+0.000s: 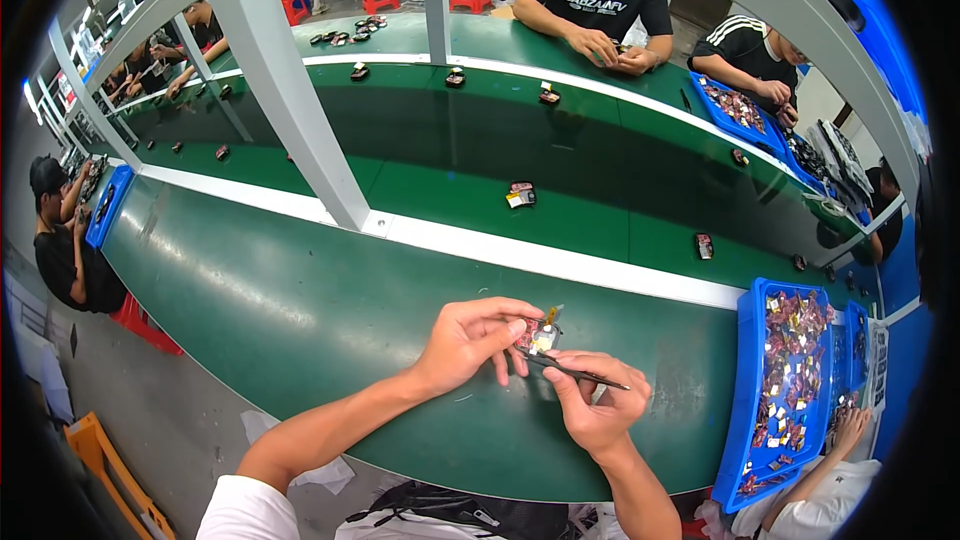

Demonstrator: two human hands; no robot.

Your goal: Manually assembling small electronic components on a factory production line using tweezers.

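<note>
My left hand (468, 338) pinches a small electronic part (540, 336) above the green worktop (300, 310), near its front edge. My right hand (595, 405) pinches dark tweezers (575, 371), their tip touching the part. A blue tray (745, 390) sits at the right edge.

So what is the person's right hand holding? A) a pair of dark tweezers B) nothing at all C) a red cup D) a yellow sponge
A: the right hand grips thin dark tweezers, whose tip points at the small part pinched in the left hand, above the green table.
</note>
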